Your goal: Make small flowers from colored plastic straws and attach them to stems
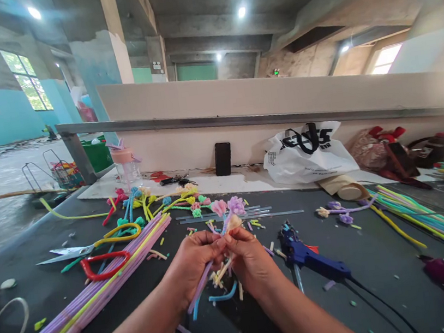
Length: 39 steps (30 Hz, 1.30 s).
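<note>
My left hand pinches the stems of small pipe-cleaner flowers, one pink and one purple. Lilac and blue stems trail out below its fingers. Pressed close beside it, my right hand has its thumb and finger closed at a cream pipe-cleaner flower in the same bunch. Where the stems meet is hidden by my fingers. To the right of my hands lies a blue hot glue gun with a black cord. Cut pipe-cleaner bits are scattered under and around my hands.
At left are a bundle of lilac, pink and yellow pipe cleaners and scissors. Finished flowers and glue sticks lie beyond my hands. A phone leans against the board near a white bag; more pipe cleaners lie right.
</note>
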Available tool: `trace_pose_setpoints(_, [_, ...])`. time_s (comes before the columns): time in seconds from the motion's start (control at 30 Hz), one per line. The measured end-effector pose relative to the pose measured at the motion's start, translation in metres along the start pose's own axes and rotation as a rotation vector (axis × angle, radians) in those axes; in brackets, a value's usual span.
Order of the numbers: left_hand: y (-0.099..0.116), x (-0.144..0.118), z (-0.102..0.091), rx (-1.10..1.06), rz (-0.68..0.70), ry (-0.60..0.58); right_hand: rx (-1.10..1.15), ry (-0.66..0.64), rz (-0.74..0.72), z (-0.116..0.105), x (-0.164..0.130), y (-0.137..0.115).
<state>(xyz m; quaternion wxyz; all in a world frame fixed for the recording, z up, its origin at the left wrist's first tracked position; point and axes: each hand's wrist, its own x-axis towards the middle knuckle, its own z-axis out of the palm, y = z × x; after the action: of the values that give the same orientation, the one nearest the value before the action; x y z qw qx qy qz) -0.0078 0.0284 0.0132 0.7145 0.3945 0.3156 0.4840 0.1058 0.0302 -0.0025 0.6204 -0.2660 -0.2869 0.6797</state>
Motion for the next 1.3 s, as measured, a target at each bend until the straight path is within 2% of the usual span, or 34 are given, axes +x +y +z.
trace_pose_setpoints(0.07, [0.004,-0.001,-0.001,0.033,-0.043,-0.043,0.0,-0.034,0.065,-0.002,0.0,-0.003])
trace_pose_setpoints(0.2, [0.007,-0.002,-0.002,0.135,-0.087,-0.039,-0.019,-0.062,0.183,-0.006,0.001,-0.007])
trace_pose_setpoints(0.43, [0.003,0.003,-0.008,0.208,-0.036,-0.036,-0.076,-0.011,0.198,-0.001,-0.001,-0.011])
trace_pose_setpoints(0.57, [0.008,0.003,-0.006,0.302,0.027,0.052,-0.167,-0.038,0.135,0.002,-0.002,-0.016])
trace_pose_setpoints(0.73, [0.006,0.001,-0.001,0.568,0.175,0.24,-0.266,0.07,-0.018,0.005,-0.004,-0.015])
trace_pose_setpoints(0.83, [0.004,0.001,0.0,0.628,0.218,0.275,-0.389,0.088,-0.121,0.006,-0.004,-0.012])
trace_pose_setpoints(0.97, [0.003,0.002,-0.001,0.567,0.197,0.252,-0.534,0.131,-0.241,0.004,-0.003,-0.011])
trace_pose_setpoints(1.07, [0.001,0.003,-0.003,0.462,0.142,0.174,-0.588,0.128,-0.272,0.004,-0.003,-0.011])
trace_pose_setpoints(1.2, [-0.002,0.002,-0.006,0.237,0.043,0.026,-0.476,0.111,-0.208,0.006,-0.006,-0.009])
trace_pose_setpoints(1.3, [-0.001,0.0,-0.005,0.119,-0.02,-0.029,-0.39,0.104,-0.142,0.007,-0.006,-0.009])
